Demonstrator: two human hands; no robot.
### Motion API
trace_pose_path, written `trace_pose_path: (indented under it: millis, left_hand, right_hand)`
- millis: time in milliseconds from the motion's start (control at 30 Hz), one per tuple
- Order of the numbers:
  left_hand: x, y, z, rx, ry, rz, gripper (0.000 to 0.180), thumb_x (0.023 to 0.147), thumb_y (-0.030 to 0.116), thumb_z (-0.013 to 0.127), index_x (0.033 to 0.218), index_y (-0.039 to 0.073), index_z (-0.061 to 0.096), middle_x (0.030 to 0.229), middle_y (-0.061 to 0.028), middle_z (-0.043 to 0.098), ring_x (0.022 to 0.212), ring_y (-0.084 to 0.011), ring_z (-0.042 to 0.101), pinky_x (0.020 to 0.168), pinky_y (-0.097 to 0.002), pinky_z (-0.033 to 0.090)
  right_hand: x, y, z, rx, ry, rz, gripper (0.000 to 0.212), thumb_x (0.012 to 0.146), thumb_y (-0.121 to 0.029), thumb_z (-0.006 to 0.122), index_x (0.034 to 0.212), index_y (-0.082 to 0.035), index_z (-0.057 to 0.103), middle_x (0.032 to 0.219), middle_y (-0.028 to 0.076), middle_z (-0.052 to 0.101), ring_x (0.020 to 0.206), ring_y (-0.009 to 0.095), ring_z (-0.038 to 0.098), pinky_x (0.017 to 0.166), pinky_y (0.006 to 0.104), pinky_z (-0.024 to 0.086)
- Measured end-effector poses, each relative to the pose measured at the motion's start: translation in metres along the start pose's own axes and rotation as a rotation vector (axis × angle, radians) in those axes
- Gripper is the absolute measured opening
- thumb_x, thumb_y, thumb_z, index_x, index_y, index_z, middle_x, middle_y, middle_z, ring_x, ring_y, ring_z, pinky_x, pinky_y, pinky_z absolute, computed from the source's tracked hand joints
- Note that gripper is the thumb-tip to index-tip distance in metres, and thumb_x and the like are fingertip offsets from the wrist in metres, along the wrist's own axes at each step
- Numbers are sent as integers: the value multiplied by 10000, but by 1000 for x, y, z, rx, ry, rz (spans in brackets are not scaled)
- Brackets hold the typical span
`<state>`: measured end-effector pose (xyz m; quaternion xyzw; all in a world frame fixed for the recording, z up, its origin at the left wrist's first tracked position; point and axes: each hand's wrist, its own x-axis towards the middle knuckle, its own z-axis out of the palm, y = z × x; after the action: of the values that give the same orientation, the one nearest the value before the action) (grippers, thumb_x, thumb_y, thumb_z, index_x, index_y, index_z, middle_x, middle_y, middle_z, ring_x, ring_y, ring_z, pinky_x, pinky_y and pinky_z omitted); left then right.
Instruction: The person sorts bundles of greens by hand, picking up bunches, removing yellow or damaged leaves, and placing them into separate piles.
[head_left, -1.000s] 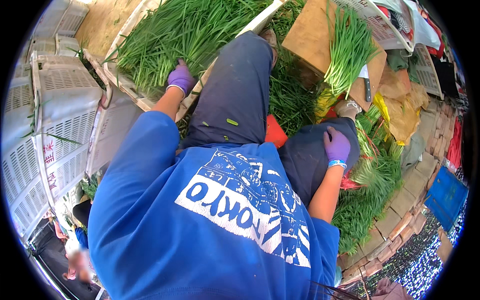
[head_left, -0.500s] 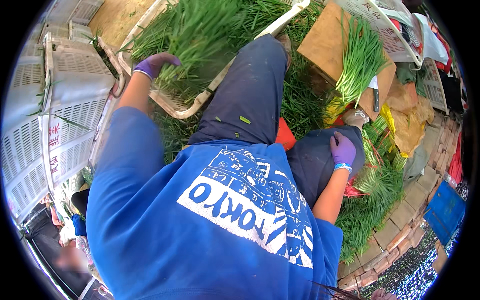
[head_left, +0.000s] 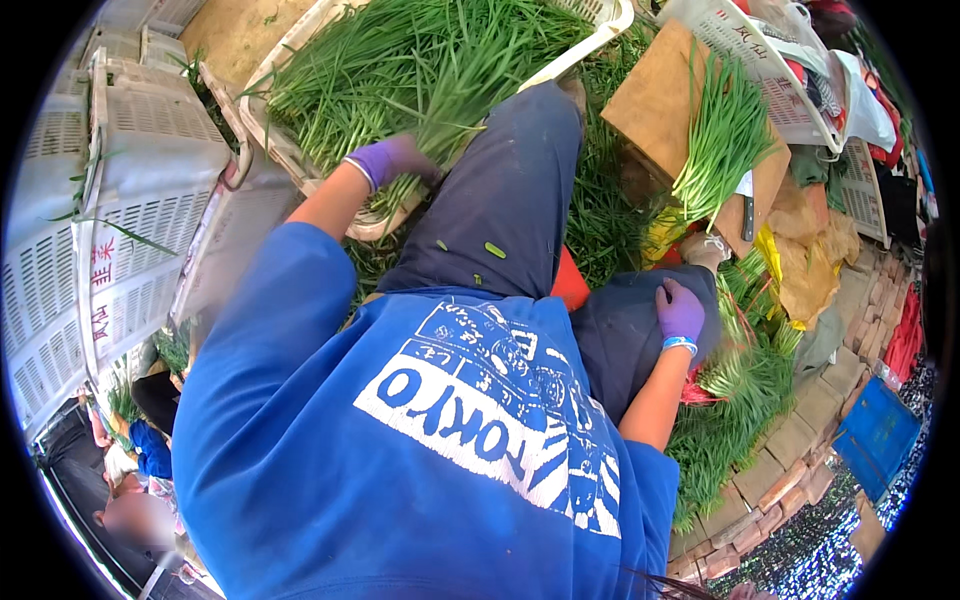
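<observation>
We see brick paving [head_left: 800, 450] at the lower right under bright daylight, a blue crate [head_left: 880, 432] on it, stacked white plastic crates [head_left: 110, 200] along the left edge, and a wooden board [head_left: 660, 100] near the upper right

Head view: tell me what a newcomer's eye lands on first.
The bright blue shirt fills the lower middle. Above it, the left hand in a purple glove grips a bunch of green chives from the heaped white crate at top. At right, the right hand rests on the knee, below a wooden board with cut chives.
</observation>
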<state>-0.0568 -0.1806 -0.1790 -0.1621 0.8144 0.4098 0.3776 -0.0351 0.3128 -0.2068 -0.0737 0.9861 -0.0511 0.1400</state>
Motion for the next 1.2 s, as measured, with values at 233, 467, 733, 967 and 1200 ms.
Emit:
trace_pose_path:
  millis: [233, 467, 733, 967, 1200]
  left_hand:
    - [-57, 11, -6, -493, 14, 145, 608, 560, 87, 637, 1129, -21, 454, 873, -114, 582, 724, -172, 570, 664, -249, 469]
    - [-143, 29, -75, -1186, -140, 763, 625, 649, 116, 575, 1201, -55, 337, 1024, -138, 466, 709, -113, 475, 547, -186, 441]
    - [-164, 65, -82, -1387, -824, 1220, 894, 642, 118, 640, 1319, -6, 70, 910, -56, 428, 630, -90, 433, 495, -175, 424]
    - [-132, 58, -36, -1550, -893, 1083, 925, 626, 105, 647, 1330, 14, 54, 892, -51, 449, 609, -93, 440, 498, -191, 425]
    - [-122, 120, 98, -966, -598, 455, 424, 650, 81, 625, 1043, -23, 504, 855, -125, 570, 672, -170, 547, 511, -267, 450]
  right_hand:
    - [-2, -3, -2, 7, 36, -17, 278, 762, -295, 532, 940, -102, 623, 811, 113, 616, 763, 284, 581, 708, 378, 444]
    - [-4, -1, 1, 9, 16, 17, 278, 763, -295, 535, 949, -107, 620, 819, 112, 612, 773, 278, 579, 716, 376, 440]
    - [1, -5, -4, 67, 4, -1, 270, 767, -282, 540, 954, -104, 620, 840, 104, 616, 789, 274, 581, 736, 363, 441]
    - [-13, -110, -63, 1860, -273, -24, 479, 827, -247, 524, 1169, 79, 442, 1113, 175, 533, 1017, 243, 534, 905, 348, 390]
    - [-16, -212, -102, 2243, -320, -474, 926, 671, -644, 520, 1296, -6, 274, 1253, 194, 388, 1081, 291, 465, 896, 355, 397]
